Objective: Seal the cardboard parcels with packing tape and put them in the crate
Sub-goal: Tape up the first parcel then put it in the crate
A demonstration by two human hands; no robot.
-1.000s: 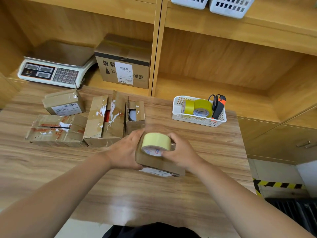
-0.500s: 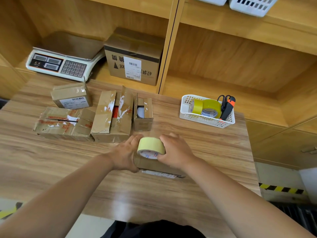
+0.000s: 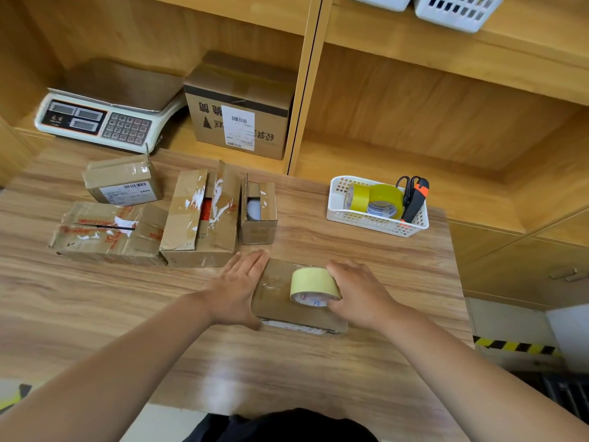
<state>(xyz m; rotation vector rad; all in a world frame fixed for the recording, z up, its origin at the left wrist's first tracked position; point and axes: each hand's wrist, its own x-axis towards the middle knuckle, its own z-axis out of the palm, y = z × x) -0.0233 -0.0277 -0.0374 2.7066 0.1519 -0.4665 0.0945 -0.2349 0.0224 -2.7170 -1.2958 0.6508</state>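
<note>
The right hand (image 3: 360, 295) curls round a tape roll (image 3: 314, 285) standing on edge on top of a flat parcel (image 3: 277, 295). The left hand (image 3: 237, 285) lies with straight fingers along the parcel's left edge, gripping nothing. The parcel lies on the table (image 3: 318, 362). Beyond it to the left sit 4 other parcels (image 3: 200, 218); beyond it to the right, well apart, a white basket (image 3: 376, 221) holds 2 tape rolls.

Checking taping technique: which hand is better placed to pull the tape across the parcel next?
Probably right. The right hand grips the tape roll atop the parcel; the left hand lies flat against its left end.
</note>
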